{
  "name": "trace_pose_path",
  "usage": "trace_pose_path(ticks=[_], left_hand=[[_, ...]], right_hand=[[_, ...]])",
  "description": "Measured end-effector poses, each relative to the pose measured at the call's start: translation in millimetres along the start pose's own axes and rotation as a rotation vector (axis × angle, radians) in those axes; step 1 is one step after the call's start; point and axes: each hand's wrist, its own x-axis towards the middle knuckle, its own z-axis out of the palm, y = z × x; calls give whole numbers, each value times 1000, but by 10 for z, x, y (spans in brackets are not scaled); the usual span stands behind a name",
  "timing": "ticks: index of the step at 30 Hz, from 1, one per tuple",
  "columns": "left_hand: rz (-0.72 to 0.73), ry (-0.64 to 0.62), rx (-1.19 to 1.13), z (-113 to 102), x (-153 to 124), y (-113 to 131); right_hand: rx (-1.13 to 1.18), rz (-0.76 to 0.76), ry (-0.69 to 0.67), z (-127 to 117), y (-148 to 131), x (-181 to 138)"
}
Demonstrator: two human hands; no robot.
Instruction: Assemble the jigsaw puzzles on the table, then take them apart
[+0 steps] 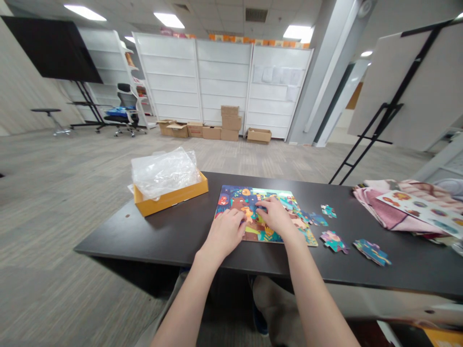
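A colourful cartoon jigsaw puzzle (255,236) lies flat on a dark table, its left part covered with joined picture. My left hand (224,232) rests over its lower left, fingers bent down and drawn together near the thumb; what they pinch, if anything, is hidden. Across the puzzle's middle, my right hand (278,219) has its fingers stretched and apart, the tips touching the picture. Loose pieces lie to the right: a small teal piece (328,210), a pink and teal piece (334,242), and a blue piece (372,252). Another bluish piece (316,219) sits against the puzzle's right edge.
At the table's left stands a yellow box (173,195) with clear plastic wrap (166,171) in it. A pink cloth (376,207) and a printed sheet (423,208) lie at the right. Beyond are cardboard boxes (230,123), an easel board (408,86) and an office chair (125,108).
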Motion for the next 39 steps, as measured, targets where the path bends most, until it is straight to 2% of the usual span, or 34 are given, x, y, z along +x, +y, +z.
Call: trace_pose_path(ticks=[6,11,16,19,24,27,29,33,36,39], left_hand=[[1,-3,-12,1,19,-6],[5,-5,-8,7,23,-7],[-1,-25,-6,-10,21,-14],[-17,-45,-11,-40,29,-4],[-27,-65,-33,-68,28,22],[-30,-69,-30,-60,26,19],[-31,-73,-33,-50,29,9],[-24,-77,-42,-33,37,-21],[-17,-77,-41,-24,47,-37],[-13,-74,-39,-16,61,-40]], right_hand=[[-32,-28,8,-15,-5,-5],[-36,8,1,-39,-36,-9],[66,-19,17,-123,16,-18],[130,52,196,-338,195,-75],[121,367,610,-848,573,-317],[90,436,713,-1040,759,-478],[30,474,647,-1083,879,-556],[-73,519,337,-989,1079,-610],[-82,432,150,-834,1125,-576],[-91,300,88,-690,1064,-492]])
